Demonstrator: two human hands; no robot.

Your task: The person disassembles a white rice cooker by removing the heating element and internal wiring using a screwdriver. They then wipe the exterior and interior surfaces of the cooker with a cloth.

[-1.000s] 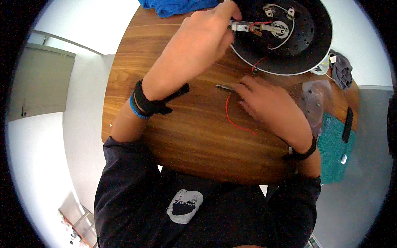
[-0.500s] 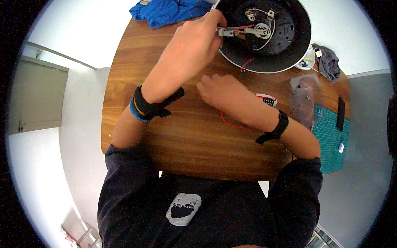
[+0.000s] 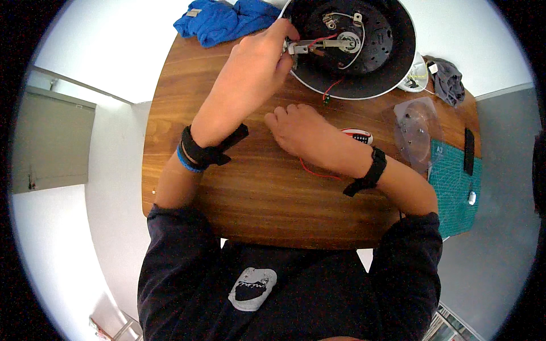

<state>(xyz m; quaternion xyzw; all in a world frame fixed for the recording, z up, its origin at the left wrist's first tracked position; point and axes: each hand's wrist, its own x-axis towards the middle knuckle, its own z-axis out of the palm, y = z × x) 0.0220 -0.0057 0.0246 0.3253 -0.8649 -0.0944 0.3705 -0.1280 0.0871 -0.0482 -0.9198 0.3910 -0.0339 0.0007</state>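
Note:
A round appliance housing (image 3: pixel 369 92), black inside with a white rim, lies at the far edge of the table. Inside are a dark perforated disc (image 3: pixel 380 45), looped white wire and metal terminals. A narrow metal bracket (image 3: pixel 300 50) with a red wire reaches from the disc's centre to the left rim. My left hand (image 3: pixel 256 65) is closed on the bracket's outer end; its fingertips are partly hidden. Closer to me, my right hand (image 3: pixel 298 129) rests palm down with curled fingers. Whatever it may hold is hidden. A red wire (image 3: pixel 318 173) emerges below it.
Beside my right wrist lies a red-and-white device (image 3: pixel 358 136) with dark keys. To the right are a clear plastic sheet (image 3: pixel 418 128) with small parts, a green cutting mat (image 3: pixel 452 193) and a black bar (image 3: pixel 469 151). Blue cloth (image 3: pixel 219 23) and grey cloth (image 3: pixel 448 82) lie farther back.
The whole view has shifted slightly, so the housing sits a little farther left. Both hands keep nearly the same pose, the left one still on the bracket.

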